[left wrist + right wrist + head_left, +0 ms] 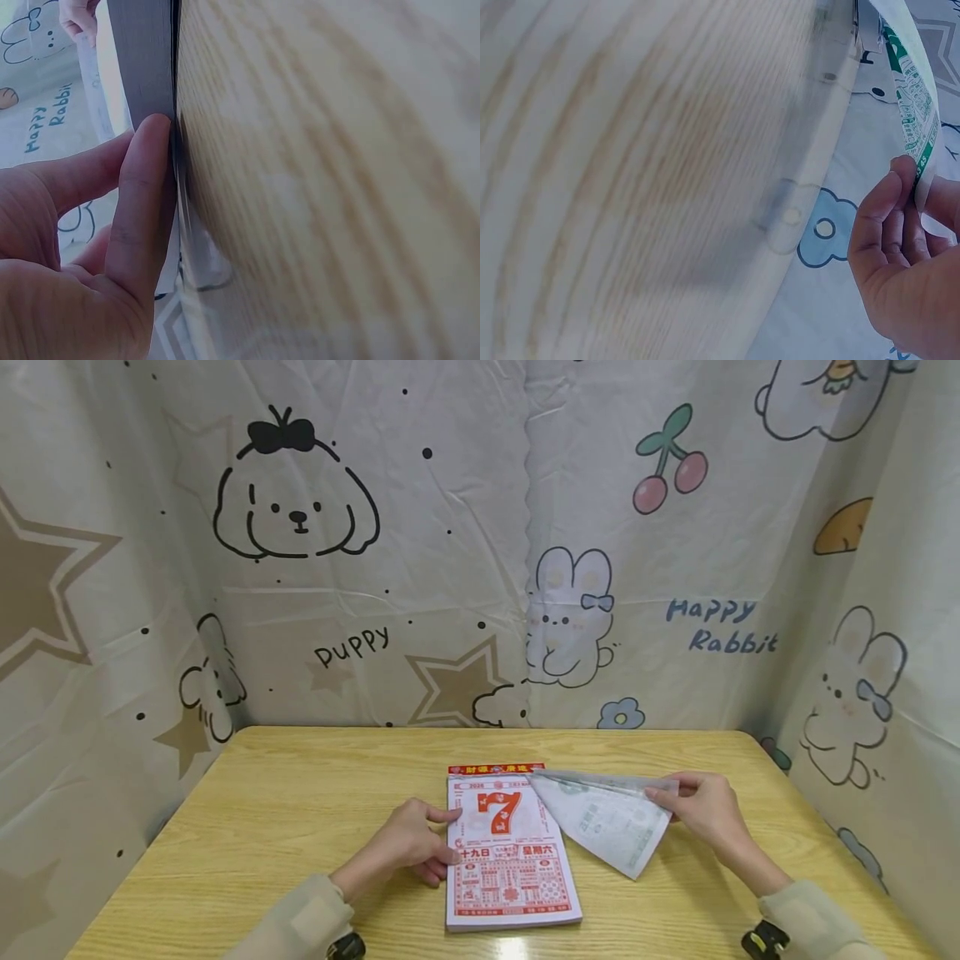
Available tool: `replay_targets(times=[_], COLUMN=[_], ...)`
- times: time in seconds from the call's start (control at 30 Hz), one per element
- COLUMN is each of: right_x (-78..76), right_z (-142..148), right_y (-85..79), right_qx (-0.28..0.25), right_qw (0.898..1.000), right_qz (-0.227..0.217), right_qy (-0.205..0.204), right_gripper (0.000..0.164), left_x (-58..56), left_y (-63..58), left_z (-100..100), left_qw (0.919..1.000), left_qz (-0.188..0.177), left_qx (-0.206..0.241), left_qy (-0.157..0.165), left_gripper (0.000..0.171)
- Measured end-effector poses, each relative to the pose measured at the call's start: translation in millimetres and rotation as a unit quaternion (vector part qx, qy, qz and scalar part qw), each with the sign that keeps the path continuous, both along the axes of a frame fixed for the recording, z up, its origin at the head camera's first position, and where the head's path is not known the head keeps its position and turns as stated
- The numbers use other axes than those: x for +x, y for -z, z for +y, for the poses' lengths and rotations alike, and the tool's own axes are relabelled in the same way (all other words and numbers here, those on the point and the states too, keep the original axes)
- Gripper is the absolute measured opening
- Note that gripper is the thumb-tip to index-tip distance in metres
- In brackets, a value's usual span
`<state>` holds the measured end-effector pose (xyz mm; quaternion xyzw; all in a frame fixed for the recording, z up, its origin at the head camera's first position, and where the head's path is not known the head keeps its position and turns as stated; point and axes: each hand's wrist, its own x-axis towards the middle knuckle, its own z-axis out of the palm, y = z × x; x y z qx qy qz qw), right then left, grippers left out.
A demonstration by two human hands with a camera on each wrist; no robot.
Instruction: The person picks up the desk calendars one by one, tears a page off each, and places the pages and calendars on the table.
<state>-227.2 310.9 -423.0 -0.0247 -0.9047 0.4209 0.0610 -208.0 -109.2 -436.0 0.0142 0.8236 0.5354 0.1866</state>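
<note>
A thick tear-off calendar [510, 877] lies on the table, its top sheet showing a large red 7 under a red header strip. My left hand [412, 839] is at its left edge, fingertips against the side; in the left wrist view a finger [142, 172] presses the grey block of page edges [142, 60]. My right hand [705, 806] pinches the corner of a thin page [600, 818] pulled out to the right, its narrow end by the header strip. Green print shows through its pale back, and in the right wrist view the green printed side [915, 105] faces the camera.
The wooden table [300, 793] has its far edge against a pale curtain [450, 527] with cartoon animals, stars and lettering. Curtain also hangs along the left and right sides. Dark bands [347, 946] show at both sleeve cuffs.
</note>
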Motion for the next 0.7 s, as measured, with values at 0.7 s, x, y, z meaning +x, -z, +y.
replay_targets(times=[0.7], right_x=[1.9], right_z=[10.4], right_y=[-0.7], right_qx=[0.003], right_qw=[1.000], right_qz=[0.000], right_qy=[0.009], right_gripper=[0.048], left_x=[-1.5], left_y=[1.8], left_z=[-0.1], left_qw=[0.9999], left_qz=[-0.006], left_qx=[-0.008], left_qy=[-0.003], left_gripper=[0.064])
